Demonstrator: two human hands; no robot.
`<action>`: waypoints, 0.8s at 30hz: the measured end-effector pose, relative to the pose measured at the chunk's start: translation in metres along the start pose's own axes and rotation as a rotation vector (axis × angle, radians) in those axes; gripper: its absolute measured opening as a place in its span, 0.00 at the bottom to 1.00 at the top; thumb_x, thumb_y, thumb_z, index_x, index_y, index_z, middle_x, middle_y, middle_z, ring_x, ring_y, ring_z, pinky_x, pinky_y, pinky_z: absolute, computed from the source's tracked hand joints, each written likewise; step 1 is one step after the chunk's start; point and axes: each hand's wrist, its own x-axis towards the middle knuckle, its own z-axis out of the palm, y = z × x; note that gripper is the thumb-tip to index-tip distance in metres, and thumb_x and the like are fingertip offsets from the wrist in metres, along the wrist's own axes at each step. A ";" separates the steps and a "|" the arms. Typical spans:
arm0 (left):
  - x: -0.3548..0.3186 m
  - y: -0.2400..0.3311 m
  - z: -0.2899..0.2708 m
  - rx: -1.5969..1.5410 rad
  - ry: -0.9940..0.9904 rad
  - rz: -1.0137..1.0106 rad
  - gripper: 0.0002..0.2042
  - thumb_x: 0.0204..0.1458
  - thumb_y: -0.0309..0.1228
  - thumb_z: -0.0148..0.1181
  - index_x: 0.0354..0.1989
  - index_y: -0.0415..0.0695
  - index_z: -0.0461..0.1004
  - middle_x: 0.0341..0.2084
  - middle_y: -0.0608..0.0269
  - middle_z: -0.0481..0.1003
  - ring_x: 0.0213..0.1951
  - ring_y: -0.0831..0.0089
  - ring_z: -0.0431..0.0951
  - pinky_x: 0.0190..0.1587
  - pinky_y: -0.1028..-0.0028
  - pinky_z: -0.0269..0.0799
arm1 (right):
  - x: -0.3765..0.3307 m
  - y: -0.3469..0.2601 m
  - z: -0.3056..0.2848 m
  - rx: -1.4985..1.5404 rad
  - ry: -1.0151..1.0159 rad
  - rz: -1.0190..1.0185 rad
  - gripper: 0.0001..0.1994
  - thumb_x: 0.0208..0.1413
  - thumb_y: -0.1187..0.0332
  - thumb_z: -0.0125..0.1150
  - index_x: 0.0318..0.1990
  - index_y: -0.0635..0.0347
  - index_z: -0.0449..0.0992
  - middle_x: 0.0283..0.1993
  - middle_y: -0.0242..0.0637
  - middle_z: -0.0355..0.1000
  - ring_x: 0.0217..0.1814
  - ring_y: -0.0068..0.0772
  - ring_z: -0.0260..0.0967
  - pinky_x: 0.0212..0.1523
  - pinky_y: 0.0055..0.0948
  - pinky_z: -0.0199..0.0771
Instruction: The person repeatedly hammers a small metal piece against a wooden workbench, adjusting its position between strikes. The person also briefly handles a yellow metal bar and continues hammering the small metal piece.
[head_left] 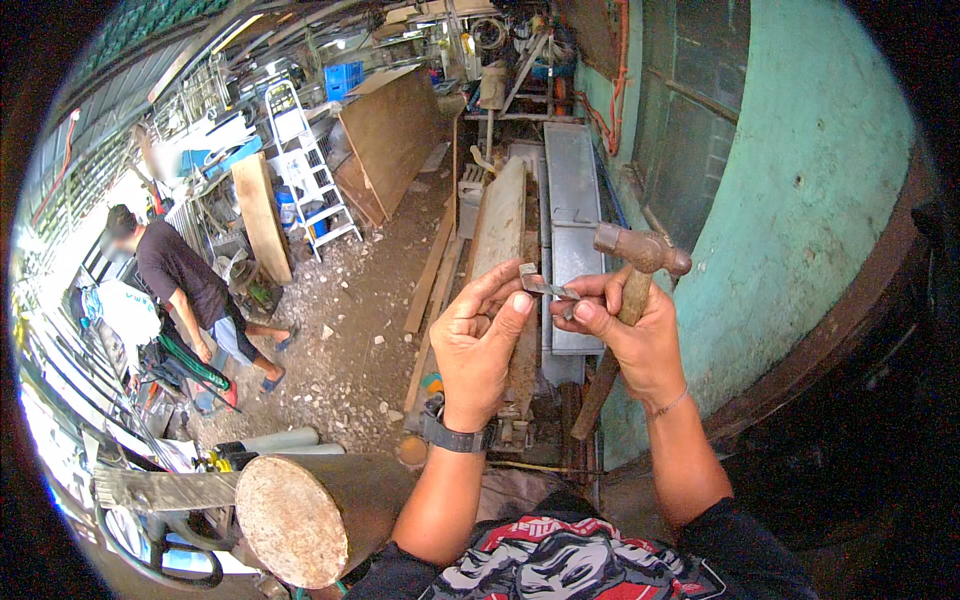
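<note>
Out in front of my chest, my left hand (478,345) pinches one end of a small bent strip of dark metal (545,287) between thumb and fingers. The thumb and fingertips of my right hand (637,330) are at the strip's other end. That same hand also grips a ball-peen hammer (642,249) by its wooden handle. The rusty head rises above the fingers, and the handle slants down past my wrist. My right palm and the curled fingers hide part of the handle.
A greenish plaster wall (800,180) stands close on my right. Long grey metal pieces (572,250) and planks (500,215) lie ahead. At lower left is a round log end (290,520). Another person (190,270) bends at far left, near a stepladder (310,170).
</note>
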 end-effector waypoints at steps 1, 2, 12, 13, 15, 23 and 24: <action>0.000 0.000 0.000 0.009 0.005 0.000 0.18 0.58 0.25 0.65 0.56 0.33 0.74 0.46 0.52 0.80 0.48 0.72 0.79 0.51 0.74 0.76 | 0.000 0.000 0.000 -0.005 -0.009 -0.006 0.12 0.59 0.80 0.63 0.32 0.60 0.63 0.50 0.47 0.74 0.47 0.41 0.79 0.49 0.41 0.86; 0.000 0.001 0.000 0.012 0.006 -0.001 0.18 0.58 0.24 0.65 0.56 0.32 0.74 0.46 0.52 0.80 0.48 0.72 0.79 0.51 0.74 0.76 | 0.000 -0.001 0.000 -0.002 -0.010 -0.006 0.12 0.59 0.80 0.63 0.32 0.60 0.63 0.50 0.47 0.74 0.47 0.41 0.80 0.49 0.40 0.86; 0.001 0.005 0.004 0.021 0.040 -0.004 0.19 0.58 0.24 0.64 0.57 0.31 0.72 0.44 0.49 0.81 0.45 0.71 0.81 0.52 0.73 0.75 | -0.001 -0.004 0.005 -0.037 -0.012 0.006 0.13 0.59 0.78 0.64 0.31 0.60 0.63 0.49 0.47 0.74 0.46 0.39 0.80 0.49 0.40 0.86; 0.001 0.005 0.004 0.013 0.055 -0.014 0.19 0.58 0.23 0.64 0.57 0.30 0.72 0.44 0.49 0.81 0.45 0.71 0.81 0.52 0.73 0.75 | -0.001 -0.004 0.005 -0.035 -0.018 -0.001 0.13 0.59 0.78 0.64 0.31 0.59 0.63 0.49 0.48 0.74 0.47 0.40 0.79 0.49 0.40 0.86; 0.002 0.006 0.004 0.001 0.090 -0.057 0.20 0.58 0.23 0.64 0.57 0.30 0.71 0.44 0.48 0.81 0.44 0.70 0.81 0.52 0.73 0.75 | 0.000 -0.005 0.005 -0.029 -0.009 0.006 0.12 0.60 0.78 0.64 0.32 0.59 0.63 0.48 0.48 0.74 0.48 0.41 0.79 0.49 0.42 0.86; 0.006 0.006 0.006 -0.146 0.157 -0.032 0.19 0.58 0.24 0.63 0.56 0.29 0.71 0.43 0.48 0.81 0.43 0.70 0.82 0.50 0.73 0.76 | -0.001 -0.002 0.005 0.117 -0.007 0.046 0.13 0.61 0.77 0.62 0.33 0.55 0.61 0.50 0.52 0.75 0.53 0.52 0.78 0.51 0.47 0.85; 0.006 0.005 0.006 -0.153 0.155 -0.034 0.19 0.58 0.24 0.63 0.56 0.29 0.71 0.43 0.48 0.81 0.43 0.70 0.82 0.50 0.73 0.76 | -0.001 -0.001 0.005 0.110 0.004 0.046 0.13 0.61 0.77 0.61 0.34 0.55 0.61 0.50 0.52 0.75 0.53 0.52 0.78 0.51 0.47 0.85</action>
